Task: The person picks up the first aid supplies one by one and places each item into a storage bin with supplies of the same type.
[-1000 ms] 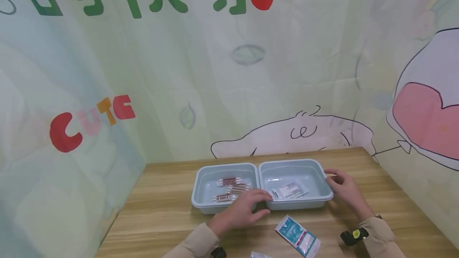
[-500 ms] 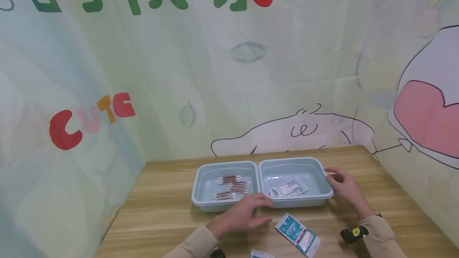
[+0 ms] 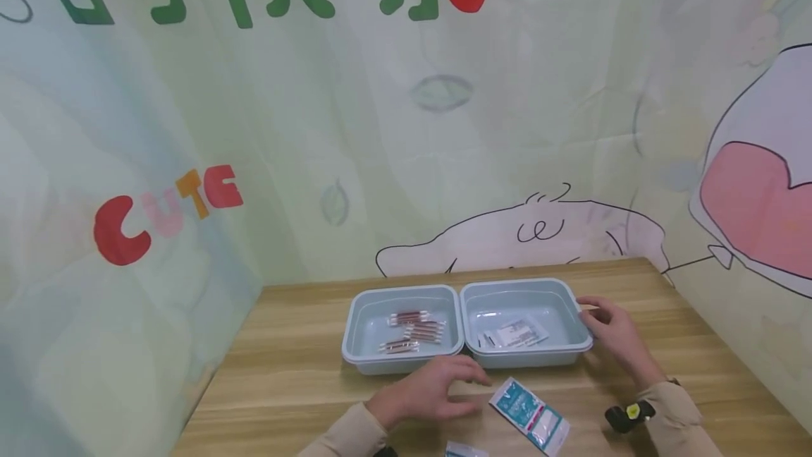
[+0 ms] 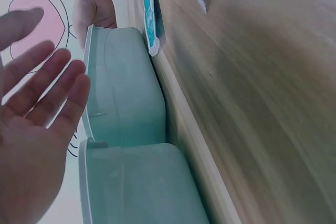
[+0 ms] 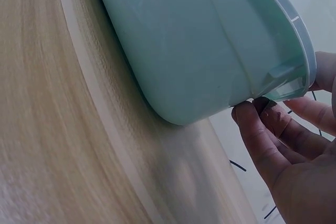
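Two light-blue plastic trays stand side by side on the wooden table. In the head view my right hand (image 3: 618, 340) is at the outer end of the right tray (image 3: 526, 357). The right wrist view shows its bent fingers (image 5: 257, 135) at the rim and just below it. My left hand (image 3: 431, 390) hovers in front of the trays, holding nothing, its fingers loosely spread and apart from the left tray (image 3: 374, 367). Brown swabs (image 3: 423, 330) in clear wrapping lie in the left tray. Clear and white packets (image 3: 520, 333) lie in the right one.
A teal-and-white packet (image 3: 529, 415) lies on the wooden table (image 3: 285, 386) in front of the right tray. Part of another packet (image 3: 466, 450) shows at the bottom edge. A printed cloth backdrop (image 3: 304, 125) rises behind the table.
My left hand has drawn back from the near rims of the trays, toward me and slightly right. The right hand stays at the right tray's end.
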A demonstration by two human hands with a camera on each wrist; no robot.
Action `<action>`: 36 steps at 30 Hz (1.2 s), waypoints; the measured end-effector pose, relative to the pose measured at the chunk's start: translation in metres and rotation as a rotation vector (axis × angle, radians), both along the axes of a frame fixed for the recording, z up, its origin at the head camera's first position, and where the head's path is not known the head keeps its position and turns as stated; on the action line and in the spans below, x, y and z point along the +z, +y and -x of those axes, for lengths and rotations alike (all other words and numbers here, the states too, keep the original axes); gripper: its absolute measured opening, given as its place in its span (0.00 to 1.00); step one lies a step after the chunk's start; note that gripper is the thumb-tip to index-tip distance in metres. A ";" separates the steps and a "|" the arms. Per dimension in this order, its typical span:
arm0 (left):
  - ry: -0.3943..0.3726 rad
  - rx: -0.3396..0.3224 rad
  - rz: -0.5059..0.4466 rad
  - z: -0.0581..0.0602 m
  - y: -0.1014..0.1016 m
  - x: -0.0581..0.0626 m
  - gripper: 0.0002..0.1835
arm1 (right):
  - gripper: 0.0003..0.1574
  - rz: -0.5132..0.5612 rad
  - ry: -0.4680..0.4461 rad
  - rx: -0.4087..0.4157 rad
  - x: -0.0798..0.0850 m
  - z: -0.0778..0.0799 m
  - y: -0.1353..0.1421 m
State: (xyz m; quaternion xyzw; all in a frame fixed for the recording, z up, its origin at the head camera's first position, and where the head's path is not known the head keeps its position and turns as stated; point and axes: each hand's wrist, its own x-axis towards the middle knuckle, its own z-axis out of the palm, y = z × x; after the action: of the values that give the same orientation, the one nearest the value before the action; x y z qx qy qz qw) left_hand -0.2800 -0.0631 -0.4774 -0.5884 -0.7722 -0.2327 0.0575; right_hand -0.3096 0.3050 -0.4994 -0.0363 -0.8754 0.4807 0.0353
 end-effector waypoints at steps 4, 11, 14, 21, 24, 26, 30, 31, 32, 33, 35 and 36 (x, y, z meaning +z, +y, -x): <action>-0.029 -0.069 0.059 -0.003 -0.004 0.004 0.17 | 0.32 -0.007 0.001 0.005 0.000 0.000 0.001; -0.047 -0.147 0.160 -0.007 -0.011 0.005 0.19 | 0.34 0.002 -0.007 0.006 0.000 -0.001 0.000; -0.051 -0.148 0.184 -0.008 -0.014 0.002 0.19 | 0.35 0.000 -0.007 0.002 0.000 0.000 0.000; -0.081 -0.119 0.217 -0.015 -0.019 -0.002 0.19 | 0.34 -0.009 0.011 0.002 -0.002 -0.001 0.001; -0.064 -0.128 0.209 -0.016 -0.019 -0.003 0.20 | 0.34 -0.014 0.016 0.005 -0.002 -0.001 0.001; -0.054 -0.139 0.203 -0.016 -0.019 -0.005 0.20 | 0.34 -0.017 0.018 0.008 -0.002 -0.001 0.001; -0.053 -0.152 0.200 -0.017 -0.018 -0.009 0.19 | 0.34 -0.015 0.012 0.008 -0.002 -0.001 0.001; -0.055 -0.152 0.202 -0.017 -0.018 -0.009 0.19 | 0.34 -0.012 0.010 0.007 -0.002 -0.001 0.001; -0.060 -0.147 0.206 -0.017 -0.018 -0.010 0.19 | 0.34 -0.011 0.009 0.007 -0.002 -0.001 0.001; -0.067 -0.144 0.209 -0.017 -0.018 -0.010 0.19 | 0.34 -0.008 0.008 0.007 -0.002 -0.001 0.001; -0.081 -0.133 0.215 -0.016 -0.018 -0.011 0.19 | 0.34 -0.003 0.007 0.006 -0.002 -0.001 0.001; -0.086 -0.129 0.218 -0.016 -0.018 -0.011 0.19 | 0.34 -0.002 0.008 0.007 -0.002 -0.001 0.002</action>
State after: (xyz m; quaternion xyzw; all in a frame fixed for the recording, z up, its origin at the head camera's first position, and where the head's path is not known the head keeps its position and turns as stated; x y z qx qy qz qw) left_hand -0.2636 -0.0811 -0.4888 -0.6291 -0.7553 -0.1756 -0.0550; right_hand -0.3086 0.3066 -0.5012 -0.0314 -0.8759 0.4801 0.0370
